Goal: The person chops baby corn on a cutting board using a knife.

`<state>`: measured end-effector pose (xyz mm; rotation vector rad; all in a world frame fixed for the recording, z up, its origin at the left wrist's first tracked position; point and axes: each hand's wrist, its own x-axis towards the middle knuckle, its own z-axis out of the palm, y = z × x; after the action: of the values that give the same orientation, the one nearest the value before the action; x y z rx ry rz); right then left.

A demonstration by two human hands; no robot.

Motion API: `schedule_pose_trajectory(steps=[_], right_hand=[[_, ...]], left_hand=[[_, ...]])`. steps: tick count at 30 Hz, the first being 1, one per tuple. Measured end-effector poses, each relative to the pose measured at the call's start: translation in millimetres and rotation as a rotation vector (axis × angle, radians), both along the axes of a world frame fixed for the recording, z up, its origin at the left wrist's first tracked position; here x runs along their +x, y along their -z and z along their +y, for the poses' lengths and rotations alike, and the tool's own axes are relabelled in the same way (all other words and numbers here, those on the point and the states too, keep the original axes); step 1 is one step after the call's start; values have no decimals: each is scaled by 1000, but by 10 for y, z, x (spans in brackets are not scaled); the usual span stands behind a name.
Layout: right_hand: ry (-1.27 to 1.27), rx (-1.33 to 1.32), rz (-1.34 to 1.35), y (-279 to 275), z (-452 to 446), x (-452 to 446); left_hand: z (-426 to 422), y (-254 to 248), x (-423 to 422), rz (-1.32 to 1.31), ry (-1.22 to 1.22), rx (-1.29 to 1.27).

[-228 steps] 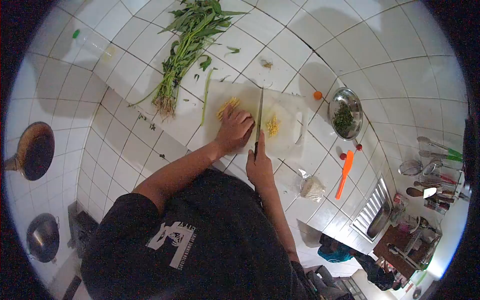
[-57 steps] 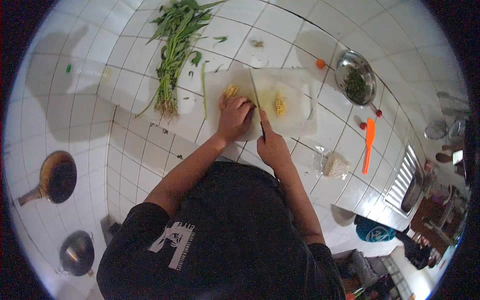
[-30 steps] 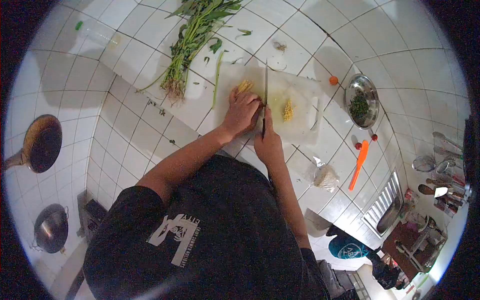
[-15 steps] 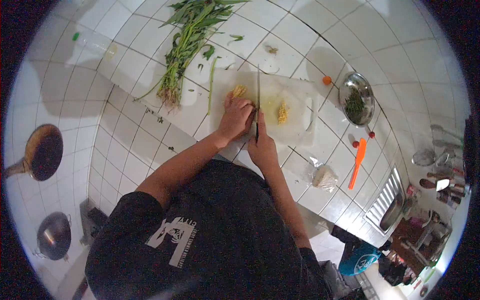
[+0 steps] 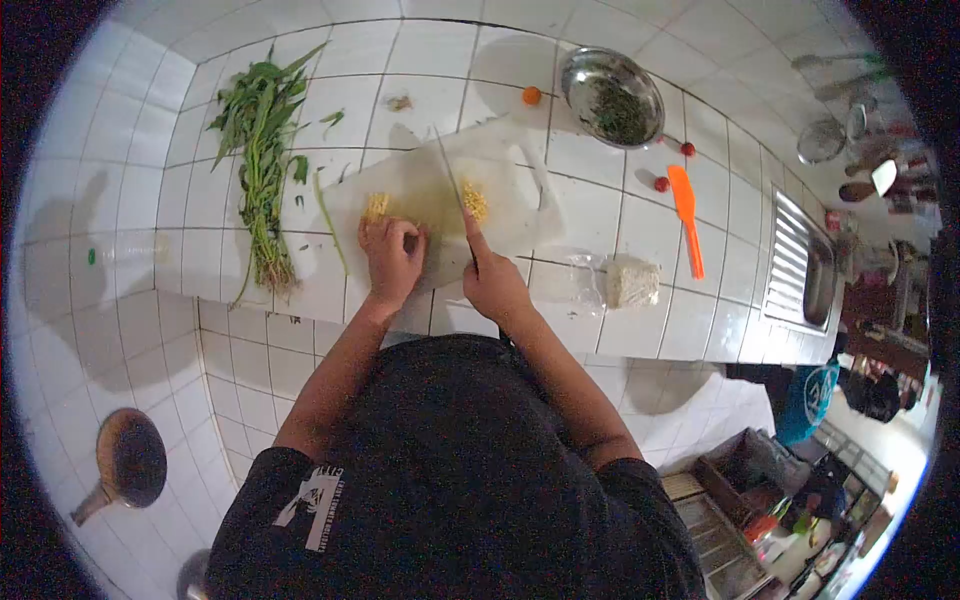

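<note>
My right hand (image 5: 497,287) is closed round the handle of a knife (image 5: 450,175). The long thin blade points away from me, its edge beside a small pile of diced yellowish pieces (image 5: 475,201). My left hand (image 5: 394,262) has its fingers curled, with the fingertips against a yellowish block (image 5: 377,205) that looks like tempeh. Block and pile both lie on a white cutting board (image 5: 515,220), which sits at a slant on the tiled counter. The fingers partly hide the block's near side.
Left lies a bundle of leafy greens (image 5: 262,165) with a loose stem (image 5: 328,222). At the back right stand a metal bowl (image 5: 650,95) of chopped greens and an orange fruit (image 5: 531,96). An orange spatula (image 5: 685,215), small red fruits (image 5: 688,149) and a plastic-wrapped pale block (image 5: 634,283) are at the right.
The camera view has turned. The knife has moved from beside my left fingers to the diced pile, away from the block. My left hand stays by the block.
</note>
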<state>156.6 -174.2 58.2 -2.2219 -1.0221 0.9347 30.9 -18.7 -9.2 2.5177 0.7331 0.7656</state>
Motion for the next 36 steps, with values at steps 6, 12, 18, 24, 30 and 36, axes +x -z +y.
schedule_pose_trajectory(steps=[6,12,18,24,30,36], right_hand=[[-42,102,58,-57,-12,-50],[-173,83,72,-43,98,-88],[-237,-31,22,-378,91,-66],[-197,-77,67,-344,103,-169],[-191,-67,10,-124,292,-179],[-224,-64,6,-346,176,-154]], left_hand=[[23,-52,-34,45,-72,40],[10,-201,-169,170,-136,62],[-38,-147,-92,116,-88,129],[-21,-49,-27,29,-50,160],[20,58,-38,84,-57,158],[-25,-60,-32,69,-59,92]])
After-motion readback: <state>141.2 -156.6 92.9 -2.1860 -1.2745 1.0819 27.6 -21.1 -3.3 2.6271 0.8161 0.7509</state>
